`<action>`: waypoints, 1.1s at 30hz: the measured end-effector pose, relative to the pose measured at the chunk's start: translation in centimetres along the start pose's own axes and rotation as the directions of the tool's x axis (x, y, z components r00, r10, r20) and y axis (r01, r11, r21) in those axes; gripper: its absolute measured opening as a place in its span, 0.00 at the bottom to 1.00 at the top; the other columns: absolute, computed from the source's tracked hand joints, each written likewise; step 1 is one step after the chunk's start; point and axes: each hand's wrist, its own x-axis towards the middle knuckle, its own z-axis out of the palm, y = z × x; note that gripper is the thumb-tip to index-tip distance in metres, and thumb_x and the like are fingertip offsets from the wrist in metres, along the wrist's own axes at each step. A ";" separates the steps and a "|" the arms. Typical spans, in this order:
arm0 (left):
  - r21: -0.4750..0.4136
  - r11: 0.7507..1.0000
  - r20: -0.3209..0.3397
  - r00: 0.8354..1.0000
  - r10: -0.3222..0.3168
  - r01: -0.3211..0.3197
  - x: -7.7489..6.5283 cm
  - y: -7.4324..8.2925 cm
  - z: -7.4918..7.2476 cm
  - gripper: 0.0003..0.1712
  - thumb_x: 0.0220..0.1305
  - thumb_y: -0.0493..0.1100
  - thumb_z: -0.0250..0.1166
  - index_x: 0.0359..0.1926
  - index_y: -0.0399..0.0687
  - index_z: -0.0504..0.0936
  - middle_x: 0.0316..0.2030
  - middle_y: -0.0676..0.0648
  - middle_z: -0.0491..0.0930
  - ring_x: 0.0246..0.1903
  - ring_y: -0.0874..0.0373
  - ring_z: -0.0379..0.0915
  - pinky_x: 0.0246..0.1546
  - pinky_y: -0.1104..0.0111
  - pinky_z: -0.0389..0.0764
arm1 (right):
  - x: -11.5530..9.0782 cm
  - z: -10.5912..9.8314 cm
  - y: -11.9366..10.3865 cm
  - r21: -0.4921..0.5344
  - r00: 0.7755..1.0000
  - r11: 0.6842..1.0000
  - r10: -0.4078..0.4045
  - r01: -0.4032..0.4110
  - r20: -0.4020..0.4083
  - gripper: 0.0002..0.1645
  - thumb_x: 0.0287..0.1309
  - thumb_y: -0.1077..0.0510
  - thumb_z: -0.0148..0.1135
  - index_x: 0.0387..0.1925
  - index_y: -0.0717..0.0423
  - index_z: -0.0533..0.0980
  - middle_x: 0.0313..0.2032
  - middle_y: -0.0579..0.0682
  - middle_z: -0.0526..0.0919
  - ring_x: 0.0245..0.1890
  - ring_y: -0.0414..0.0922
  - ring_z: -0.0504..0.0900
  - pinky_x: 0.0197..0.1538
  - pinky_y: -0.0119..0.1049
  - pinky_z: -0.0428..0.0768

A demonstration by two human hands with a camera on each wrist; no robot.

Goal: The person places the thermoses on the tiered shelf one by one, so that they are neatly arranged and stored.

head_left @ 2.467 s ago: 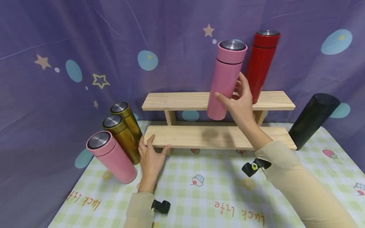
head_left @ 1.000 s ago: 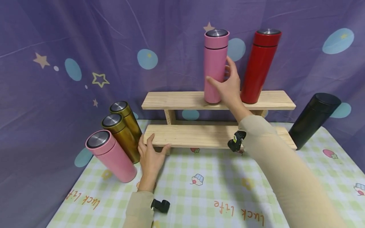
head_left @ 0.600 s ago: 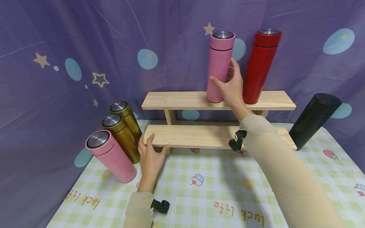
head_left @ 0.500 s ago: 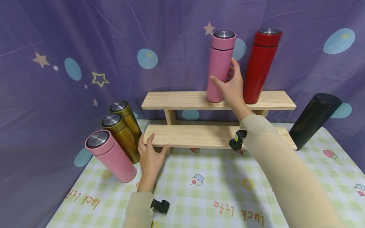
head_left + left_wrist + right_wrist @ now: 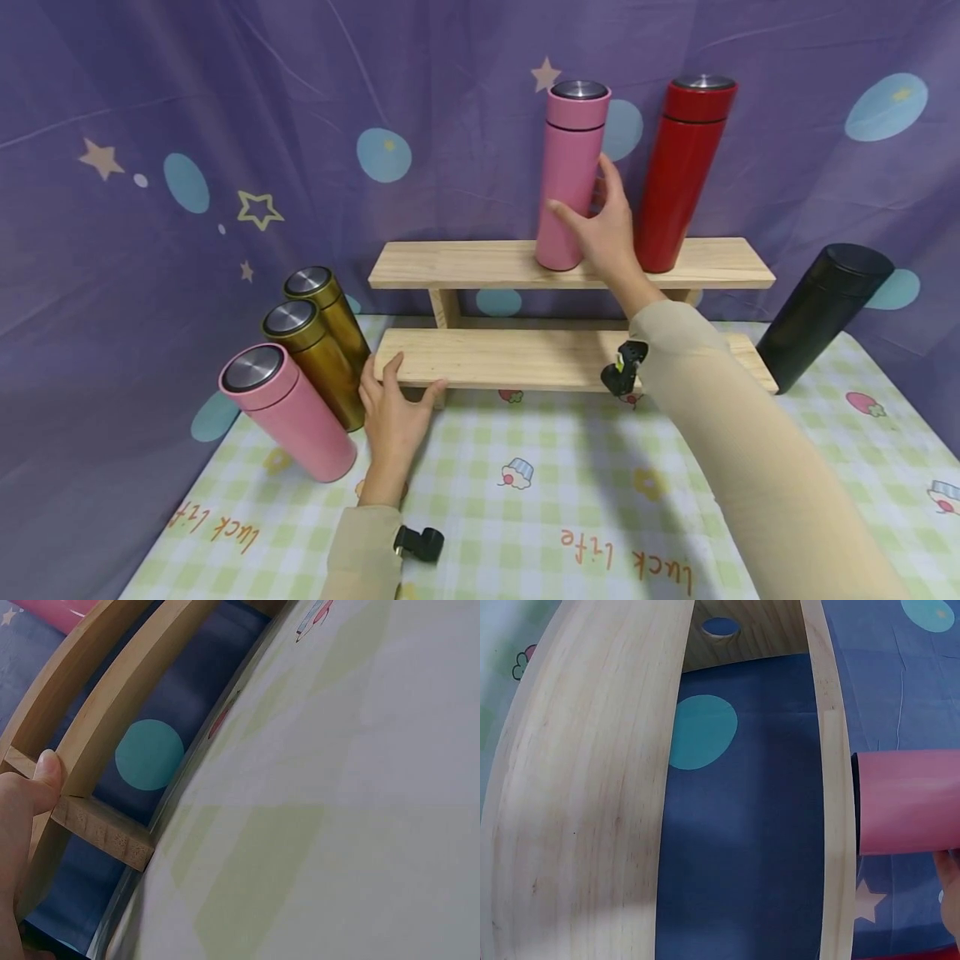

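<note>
One pink bottle [image 5: 292, 417] stood at the far left of the surface [image 5: 465, 517], two gold bottles [image 5: 322, 367] close behind it; bunched beyond the end of the rack [image 5: 446, 308], they seemed placed to leave its boards free. The left hand [image 5: 393, 425] gripped the left corner of the lower board [image 5: 517, 360], thumb against the front edge, probably to stop the rack sliding. Further right, a second pink bottle [image 5: 572, 171] stood upright, its base apparently on the upper board [image 5: 457, 262]. The right hand [image 5: 611, 237] grasped its lower half, thumb in front and fingers round the right side, likely to steady it. Next came the red bottle [image 5: 684, 183] on that board; whether the hand brushed it was unclear. A black bottle [image 5: 825, 317] stood just beside the rack's right end.
</note>
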 end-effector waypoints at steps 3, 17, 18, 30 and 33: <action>0.000 1.000 -0.003 1.000 0.002 -0.002 0.0 0.0 0.0 0.51 0.52 0.69 0.71 0.71 0.52 0.66 0.75 0.40 0.45 0.72 0.41 0.44 0.45 0.41 0.72 | 0.1 0.0 -0.1 -0.012 0.999 1.000 0.015 -0.015 0.029 0.50 0.56 0.54 0.73 0.75 0.48 0.56 0.62 0.54 0.73 0.56 0.48 0.73 0.56 0.39 0.73; -0.006 1.000 0.006 1.000 0.002 -0.002 0.1 -0.1 0.0 0.50 0.53 0.69 0.71 0.71 0.53 0.66 0.75 0.40 0.45 0.72 0.42 0.43 0.46 0.42 0.72 | -0.1 0.3 0.0 0.018 0.998 0.999 0.033 -0.034 0.061 0.51 0.57 0.55 0.72 0.76 0.49 0.53 0.64 0.54 0.71 0.59 0.48 0.73 0.59 0.41 0.72; -0.008 1.000 0.008 1.000 0.002 -0.002 0.1 -0.1 -0.1 0.51 0.53 0.69 0.70 0.71 0.53 0.66 0.75 0.40 0.45 0.72 0.42 0.43 0.46 0.42 0.72 | -0.1 0.4 0.0 0.024 0.998 0.999 0.031 -0.032 0.062 0.51 0.57 0.55 0.72 0.76 0.49 0.53 0.64 0.55 0.71 0.59 0.49 0.73 0.59 0.42 0.72; -0.014 1.000 -0.001 1.000 0.004 -0.004 0.0 0.1 -0.1 0.51 0.51 0.69 0.71 0.71 0.52 0.66 0.75 0.40 0.45 0.72 0.41 0.44 0.45 0.41 0.72 | 0.1 0.3 0.0 0.032 0.992 0.996 0.078 -0.082 0.101 0.51 0.59 0.55 0.70 0.76 0.51 0.51 0.67 0.54 0.68 0.61 0.48 0.70 0.61 0.41 0.70; -0.014 1.000 -0.001 1.000 0.004 -0.004 0.0 0.1 -0.1 0.51 0.52 0.69 0.71 0.71 0.53 0.66 0.75 0.40 0.45 0.72 0.41 0.43 0.46 0.41 0.72 | 0.0 0.1 -0.1 0.024 0.989 0.995 0.091 -0.094 0.115 0.51 0.59 0.54 0.70 0.76 0.49 0.51 0.68 0.53 0.67 0.63 0.47 0.69 0.62 0.42 0.70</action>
